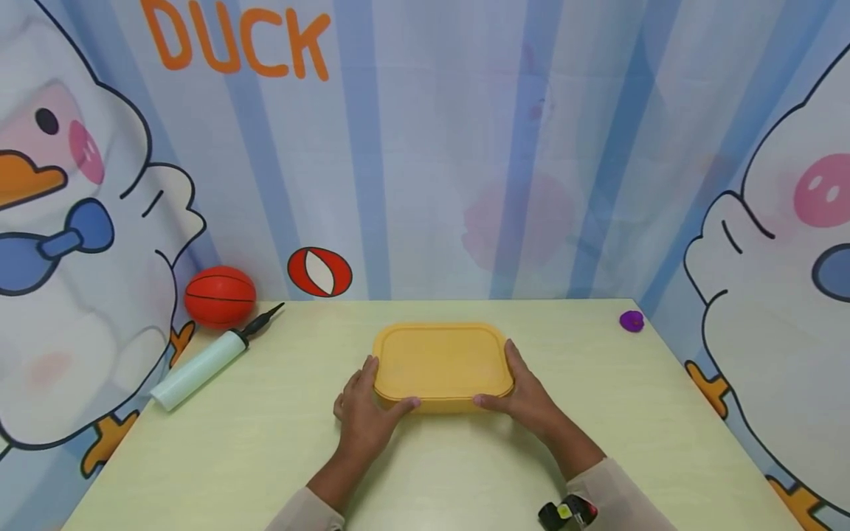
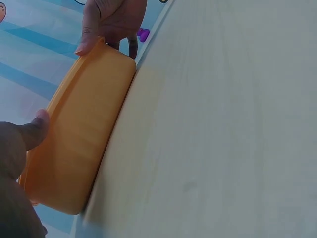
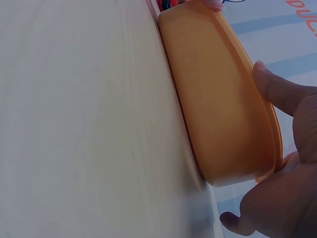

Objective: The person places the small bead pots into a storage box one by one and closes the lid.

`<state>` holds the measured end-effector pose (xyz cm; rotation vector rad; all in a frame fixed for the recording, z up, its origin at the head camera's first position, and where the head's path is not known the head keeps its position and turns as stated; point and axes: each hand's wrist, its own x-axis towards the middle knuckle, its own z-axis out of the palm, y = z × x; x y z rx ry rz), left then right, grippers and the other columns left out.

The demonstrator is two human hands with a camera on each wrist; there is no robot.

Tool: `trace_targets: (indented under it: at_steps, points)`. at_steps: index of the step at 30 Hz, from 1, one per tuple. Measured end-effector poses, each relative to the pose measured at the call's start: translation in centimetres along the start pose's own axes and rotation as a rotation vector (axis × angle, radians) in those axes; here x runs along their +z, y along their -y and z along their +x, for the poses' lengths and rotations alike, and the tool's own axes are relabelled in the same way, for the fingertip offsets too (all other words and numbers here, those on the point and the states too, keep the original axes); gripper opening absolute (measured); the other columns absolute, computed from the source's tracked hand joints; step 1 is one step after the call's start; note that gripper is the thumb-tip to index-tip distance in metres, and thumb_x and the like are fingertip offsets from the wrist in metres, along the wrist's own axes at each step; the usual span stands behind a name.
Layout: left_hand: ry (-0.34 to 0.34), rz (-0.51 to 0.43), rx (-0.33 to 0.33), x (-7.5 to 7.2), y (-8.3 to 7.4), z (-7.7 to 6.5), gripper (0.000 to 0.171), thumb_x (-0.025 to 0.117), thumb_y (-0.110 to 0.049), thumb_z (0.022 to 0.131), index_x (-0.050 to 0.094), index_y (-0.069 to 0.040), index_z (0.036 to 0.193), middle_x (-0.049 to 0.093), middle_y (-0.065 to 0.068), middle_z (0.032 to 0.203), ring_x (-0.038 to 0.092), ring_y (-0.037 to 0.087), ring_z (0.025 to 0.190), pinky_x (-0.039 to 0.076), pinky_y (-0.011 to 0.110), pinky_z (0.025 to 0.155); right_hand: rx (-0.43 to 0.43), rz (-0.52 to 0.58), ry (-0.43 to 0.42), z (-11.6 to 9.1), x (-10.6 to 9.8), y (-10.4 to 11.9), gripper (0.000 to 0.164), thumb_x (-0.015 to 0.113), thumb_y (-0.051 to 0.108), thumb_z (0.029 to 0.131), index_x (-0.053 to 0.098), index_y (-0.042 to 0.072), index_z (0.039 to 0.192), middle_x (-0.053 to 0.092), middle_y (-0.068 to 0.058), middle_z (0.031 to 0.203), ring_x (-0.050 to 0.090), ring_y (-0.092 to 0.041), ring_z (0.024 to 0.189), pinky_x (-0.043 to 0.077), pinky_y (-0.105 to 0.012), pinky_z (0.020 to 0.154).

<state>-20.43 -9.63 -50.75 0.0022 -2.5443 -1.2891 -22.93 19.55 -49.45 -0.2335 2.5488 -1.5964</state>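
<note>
A yellow plastic box with a lid [image 1: 442,361] sits on the pale table between both hands. My left hand [image 1: 367,420] grips its left end, the thumb on the front edge of the lid and the fingers along the side. At the other end my right hand [image 1: 531,398] holds it the same way, its thumb also at the front rim. In the left wrist view the box's front wall [image 2: 81,129] shows, its base on or very close to the tabletop. The right wrist view shows the same wall [image 3: 218,99] beside the right thumb. The lid hides whatever is inside.
Toward the back left of the table [image 1: 438,479] are a red ball [image 1: 220,297] with black lines and a pale green hand pump [image 1: 201,369] with a black nozzle. A small purple object [image 1: 631,321] lies at the back right corner. Behind hangs a striped duck curtain [image 1: 432,147].
</note>
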Motion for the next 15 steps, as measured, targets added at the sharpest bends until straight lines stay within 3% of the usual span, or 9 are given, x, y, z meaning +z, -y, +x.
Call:
trace_targets:
  at_steps: [10, 15]
  points:
    - [-0.019, 0.016, 0.000, 0.14, 0.39, -0.04, 0.105, 0.099, -0.042, 0.078, 0.049, -0.006, 0.164, 0.050, 0.015, 0.170, 0.045, 0.048, 0.152, 0.028, 0.075, 0.116, 0.013, 0.034, -0.004, 0.17, 0.31, -0.36, 0.135, 0.093, 0.029, 0.090, -0.008, 0.008, 0.175, -0.008, -0.014, 0.185, -0.006, -0.037, 0.173, 0.005, -0.059, 0.140]
    - [-0.003, 0.059, 0.001, -0.10, 0.70, 0.00, 0.107, 0.098, -0.047, 0.078, 0.048, -0.009, 0.164, 0.050, 0.014, 0.171, 0.039, 0.050, 0.157, 0.030, 0.079, 0.115, 0.003, 0.102, 0.008, -0.04, 0.30, -0.55, 0.139, 0.095, 0.028, 0.087, -0.010, 0.010, 0.175, -0.008, -0.015, 0.185, -0.004, -0.038, 0.173, 0.005, -0.060, 0.140]
